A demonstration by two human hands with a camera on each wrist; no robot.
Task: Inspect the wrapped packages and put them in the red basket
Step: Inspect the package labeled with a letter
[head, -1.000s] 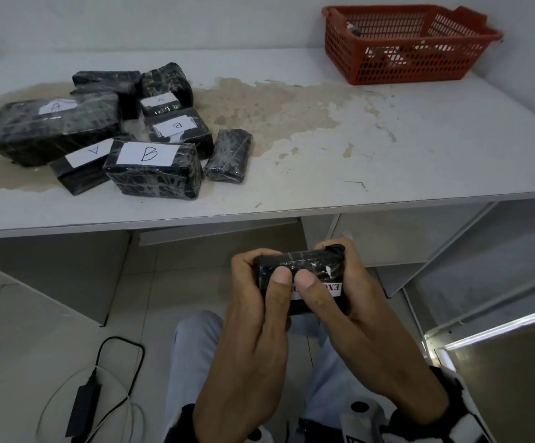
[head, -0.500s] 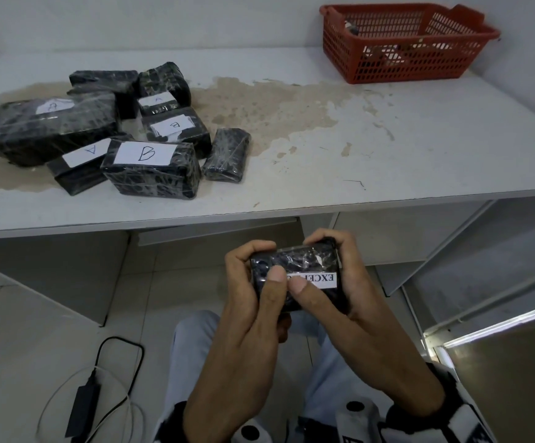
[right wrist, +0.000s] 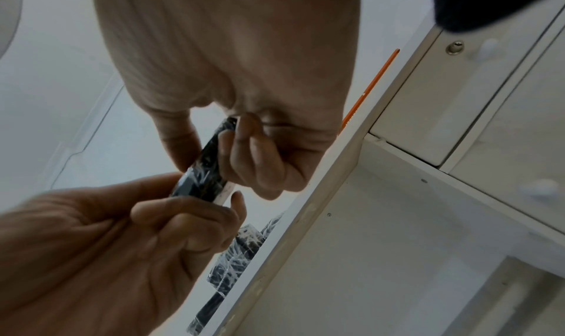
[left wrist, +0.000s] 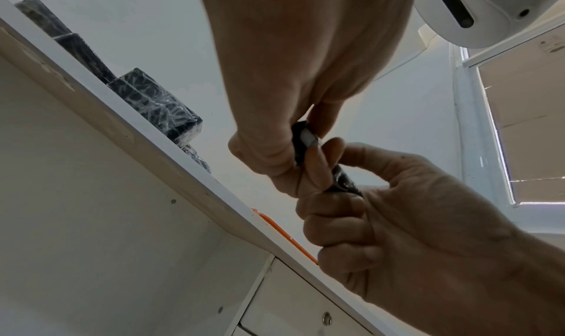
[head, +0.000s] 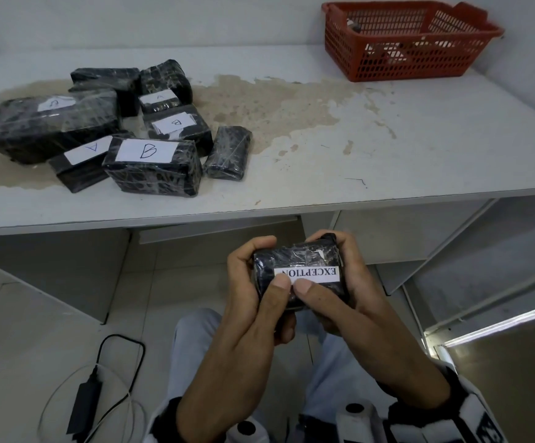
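I hold a small black film-wrapped package [head: 301, 260] below the table's front edge, above my lap. Its white label reads EXCEPTION, upside down to me. My left hand [head: 247, 276] grips its left end and my right hand [head: 352, 276] grips its right end, with both thumbs pressed on its near face. The wrist views show the package edge-on [left wrist: 342, 181] [right wrist: 207, 172] between the curled fingers. Several more wrapped packages [head: 151, 164], some lettered A or B, lie piled at the table's left. The red basket [head: 410, 68] stands at the far right corner, dark items inside.
The white table [head: 387, 139] has a brown stain across its middle. Drawers and a cabinet [head: 394, 231] sit under it on the right. A black charger with cables [head: 84, 401] lies on the tiled floor at the left.
Both hands have turned the package toward me, so the label that was half hidden under my thumbs now shows in full. The hands rose slightly.
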